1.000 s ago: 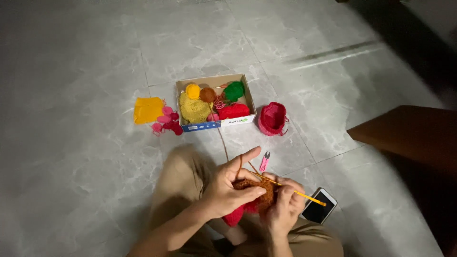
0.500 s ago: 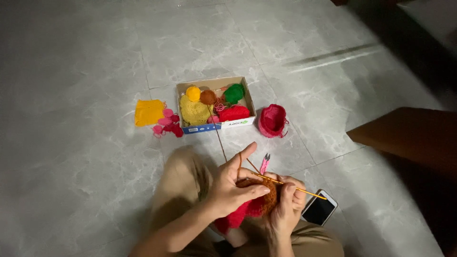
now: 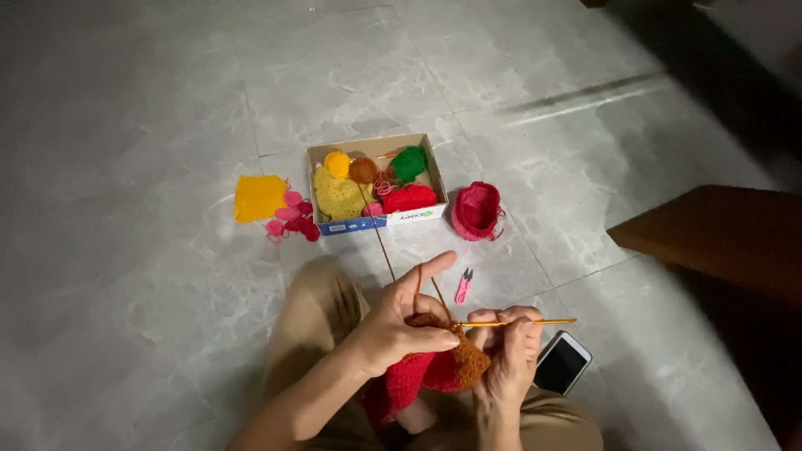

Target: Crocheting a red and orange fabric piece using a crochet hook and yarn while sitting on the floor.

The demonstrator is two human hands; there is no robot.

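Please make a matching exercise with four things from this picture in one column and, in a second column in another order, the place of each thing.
Things:
1. crochet hook
2. phone
3. yellow square piece
4. green yarn ball

Places:
a. inside the cardboard box
b. on the floor, left of the box
c. in the right hand
d. on the floor, beside the right knee

Pairs: 1-c, 2-d, 3-b, 4-a
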